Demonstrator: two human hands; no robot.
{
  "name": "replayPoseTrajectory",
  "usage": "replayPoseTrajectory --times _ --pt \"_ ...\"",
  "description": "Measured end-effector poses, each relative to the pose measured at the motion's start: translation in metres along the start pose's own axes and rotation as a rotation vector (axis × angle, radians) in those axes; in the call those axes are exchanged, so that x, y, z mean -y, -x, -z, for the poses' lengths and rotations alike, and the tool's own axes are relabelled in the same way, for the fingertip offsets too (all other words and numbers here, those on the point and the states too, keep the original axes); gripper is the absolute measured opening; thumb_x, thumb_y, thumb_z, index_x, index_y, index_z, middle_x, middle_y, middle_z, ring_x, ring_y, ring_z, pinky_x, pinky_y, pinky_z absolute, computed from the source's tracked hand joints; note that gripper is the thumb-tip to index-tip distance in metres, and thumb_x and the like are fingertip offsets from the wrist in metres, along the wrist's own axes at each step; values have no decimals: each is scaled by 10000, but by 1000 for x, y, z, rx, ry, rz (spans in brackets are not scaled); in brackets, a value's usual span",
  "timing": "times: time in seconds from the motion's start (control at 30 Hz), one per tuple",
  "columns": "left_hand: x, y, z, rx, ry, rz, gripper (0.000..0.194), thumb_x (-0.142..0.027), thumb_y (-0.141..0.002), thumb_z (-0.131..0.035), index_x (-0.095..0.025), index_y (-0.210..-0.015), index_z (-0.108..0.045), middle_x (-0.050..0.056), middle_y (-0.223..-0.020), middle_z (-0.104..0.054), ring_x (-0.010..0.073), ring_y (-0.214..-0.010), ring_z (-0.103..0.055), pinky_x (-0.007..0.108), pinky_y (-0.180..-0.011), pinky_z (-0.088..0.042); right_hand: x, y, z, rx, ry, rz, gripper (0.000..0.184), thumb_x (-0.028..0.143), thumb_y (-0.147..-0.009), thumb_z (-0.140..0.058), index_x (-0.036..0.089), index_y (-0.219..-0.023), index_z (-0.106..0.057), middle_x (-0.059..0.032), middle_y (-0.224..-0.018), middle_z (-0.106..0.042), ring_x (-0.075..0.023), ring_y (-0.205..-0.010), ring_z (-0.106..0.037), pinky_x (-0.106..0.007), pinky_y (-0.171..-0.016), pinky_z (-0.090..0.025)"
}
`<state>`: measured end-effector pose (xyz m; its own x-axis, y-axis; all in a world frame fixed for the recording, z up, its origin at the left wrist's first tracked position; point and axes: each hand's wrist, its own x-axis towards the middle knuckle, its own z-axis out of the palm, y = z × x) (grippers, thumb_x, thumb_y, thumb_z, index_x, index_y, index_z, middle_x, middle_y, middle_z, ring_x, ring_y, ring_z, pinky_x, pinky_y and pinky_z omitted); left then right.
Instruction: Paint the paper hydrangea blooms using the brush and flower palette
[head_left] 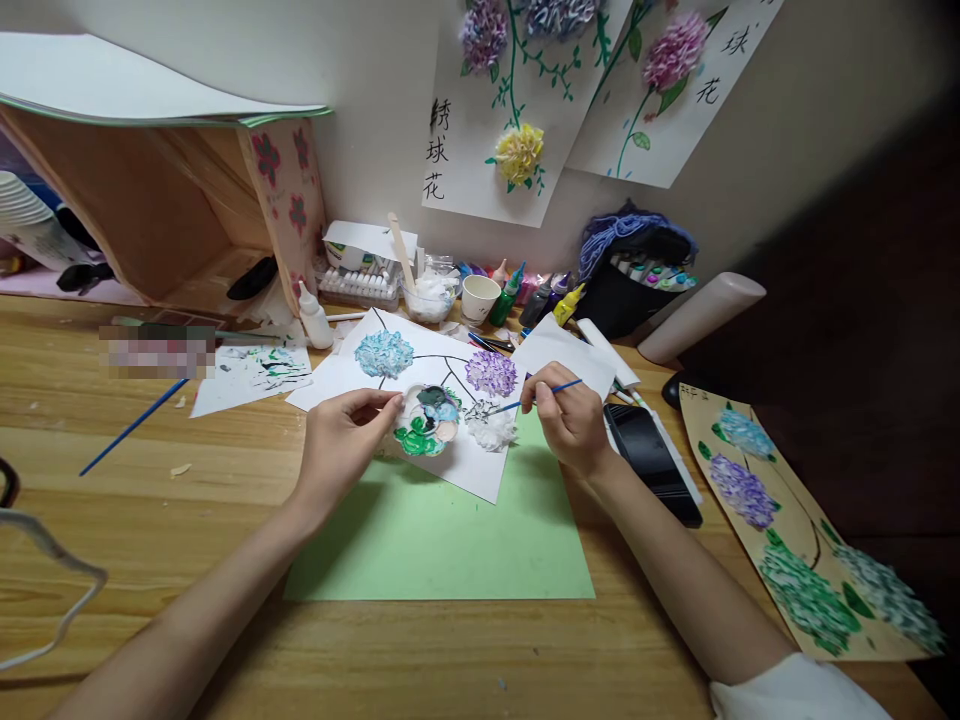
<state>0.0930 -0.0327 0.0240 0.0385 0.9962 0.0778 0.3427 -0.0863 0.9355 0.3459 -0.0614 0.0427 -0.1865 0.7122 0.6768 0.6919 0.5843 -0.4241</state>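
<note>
My left hand (341, 440) grips a small round paint palette (427, 425) by its rim, with green, black, blue and pale paint in its wells. In my right hand (566, 415) is a thin blue paintbrush (538, 396), its tip at the white textured flower (491, 428). That flower has some dark strokes on its upper left. It sits on a white sheet of paper (480, 475) along with a light blue flower (384, 353) and a purple flower (491, 372), joined by black painted stems. The palette hides part of the sheet.
Under the sheet lies green paper (442, 560). A black phone (652, 465) rests to the right, near a finished flower picture (795, 540). Paint bottles (508, 297), a paper cup (480, 298) and a tub of white tissue (430, 295) line the wall. Another blue brush (135, 427) lies left.
</note>
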Motion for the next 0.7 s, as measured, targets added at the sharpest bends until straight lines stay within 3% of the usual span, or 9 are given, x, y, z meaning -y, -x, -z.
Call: replayPoseTrajectory --times 0.17,0.33,0.57,0.7 --pt "0 0 0 -3 3 2 297 -454 -720 -681 -186 -830 -750 47 -817 -756 200 -729 -684 269 -645 -523 0 0 2 -55 -12 -49 342 226 -950 -327 219 -665 -515 -22 -645 -551 -160 -641 -524 -319 -640 -423" --pt "1 1 0 2 -1 13 301 -459 -722 -679 -188 -831 -751 49 -815 -755 202 -734 -684 265 -640 -519 -1 -1 2 -7 20 -6 324 207 -938 -341 220 -668 -520 -23 -641 -554 -165 -650 -536 -322 -643 -432" --pt "2 0 -1 7 9 4 309 -448 -724 -684 -170 -840 -751 64 -827 -756 197 -732 -685 267 -652 -521 15 0 2 -269 -206 -56 304 239 -939 -360 228 -724 -574 -19 -661 -603 -175 -658 -568 -347 -638 -462" --pt "2 0 -1 20 15 2 312 -441 -733 -678 -160 -848 -751 74 -834 -755 196 -728 -682 266 -642 -518 25 3 -4 -125 -218 36 240 221 -931 -378 236 -846 -602 -37 -764 -654 -195 -776 -593 -368 -701 -487"
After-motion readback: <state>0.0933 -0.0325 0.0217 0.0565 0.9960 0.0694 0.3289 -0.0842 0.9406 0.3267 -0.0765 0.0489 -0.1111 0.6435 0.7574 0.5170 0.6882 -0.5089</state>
